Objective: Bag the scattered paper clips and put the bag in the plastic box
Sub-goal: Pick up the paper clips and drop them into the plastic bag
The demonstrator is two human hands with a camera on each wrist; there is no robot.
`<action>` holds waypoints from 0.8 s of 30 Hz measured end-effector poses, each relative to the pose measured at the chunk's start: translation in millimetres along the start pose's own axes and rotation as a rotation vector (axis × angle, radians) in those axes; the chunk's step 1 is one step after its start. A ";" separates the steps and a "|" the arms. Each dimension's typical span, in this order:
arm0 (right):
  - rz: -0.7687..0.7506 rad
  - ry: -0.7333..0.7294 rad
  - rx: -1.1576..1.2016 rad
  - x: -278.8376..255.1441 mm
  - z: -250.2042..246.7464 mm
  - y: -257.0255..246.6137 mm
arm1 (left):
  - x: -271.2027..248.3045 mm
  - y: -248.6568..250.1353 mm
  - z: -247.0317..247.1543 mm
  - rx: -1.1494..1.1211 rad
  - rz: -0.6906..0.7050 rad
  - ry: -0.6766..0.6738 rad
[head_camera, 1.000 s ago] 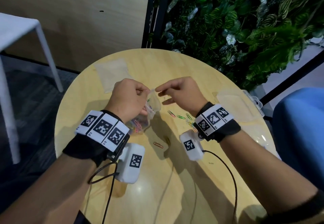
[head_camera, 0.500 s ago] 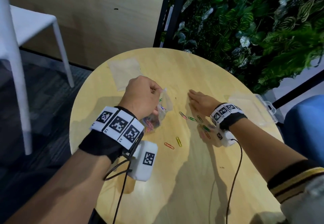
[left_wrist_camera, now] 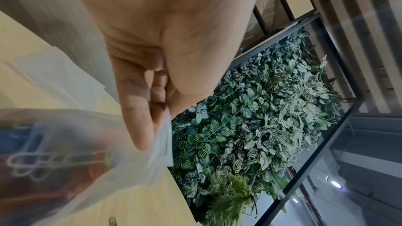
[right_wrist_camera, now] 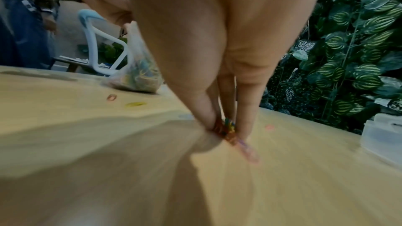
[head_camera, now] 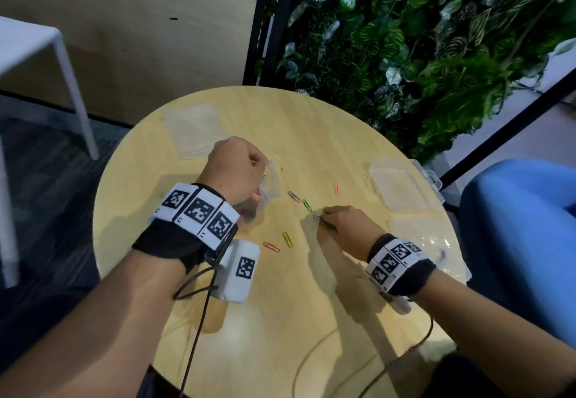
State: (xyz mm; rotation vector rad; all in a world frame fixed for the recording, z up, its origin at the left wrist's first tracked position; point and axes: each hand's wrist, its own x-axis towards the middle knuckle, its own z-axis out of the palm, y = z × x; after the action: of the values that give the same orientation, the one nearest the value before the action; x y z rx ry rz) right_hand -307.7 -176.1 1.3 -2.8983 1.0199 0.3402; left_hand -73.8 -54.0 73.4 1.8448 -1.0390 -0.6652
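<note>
Left hand [head_camera: 232, 168] pinches the clear bag [head_camera: 270, 184] by its rim, mouth held open just above the table [head_camera: 311, 123] for loading. Right hand [head_camera: 341, 229], fingers closed, pinches several paper clips [right_wrist_camera: 227, 127] off the tabletop; others lie between the hands. Plastic box [head_camera: 399, 189] waits at far right.

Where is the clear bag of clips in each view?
Head: bag left of centre, held by the left hand.
Left wrist: lower left, pinched at its rim.
Right wrist: upper left of centre, its bottom on the table.
Shared landmark: the plant wall.
</note>
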 end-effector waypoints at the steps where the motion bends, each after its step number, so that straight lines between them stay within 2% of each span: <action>1: 0.021 0.042 0.005 -1.7 5.0 -3.3 | -0.8 0.4 2.2 0.006 0.000 -0.009; 5: 0.144 0.082 0.034 -2.0 8.5 -11.2 | -3.2 0.9 11.9 -0.006 -0.008 -0.037; 8: 0.273 0.142 0.257 1.7 -5.8 0.9 | -2.7 0.1 18.4 0.006 -0.002 -0.056; 10: 0.392 0.192 0.507 3.7 -10.1 12.2 | -2.6 -0.8 22.8 0.009 -0.003 -0.073; 13: 0.543 0.224 1.239 -0.1 -15.0 13.1 | -2.1 -0.9 29.5 0.012 0.010 -0.101; 14: 0.542 0.209 1.486 -1.3 -18.8 8.4 | -1.8 -0.9 32.0 0.011 0.013 -0.105; 16: 0.503 0.146 1.730 -0.7 -28.3 -0.4 | -2.0 -0.3 37.2 0.006 0.020 -0.112; 20: 0.356 0.013 1.949 3.4 -41.0 -23.4 | -6.7 1.6 44.5 -0.026 0.023 -0.105; 24: 0.342 -0.055 1.990 5.2 -37.8 -47.4 | -9.9 2.8 46.9 -0.027 0.043 -0.137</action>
State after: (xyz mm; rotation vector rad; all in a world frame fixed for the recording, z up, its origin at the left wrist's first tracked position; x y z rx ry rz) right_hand -267.1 -146.8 35.8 -0.9220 0.8645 -0.4127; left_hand -116.1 -66.6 54.6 1.7682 -1.1504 -0.7849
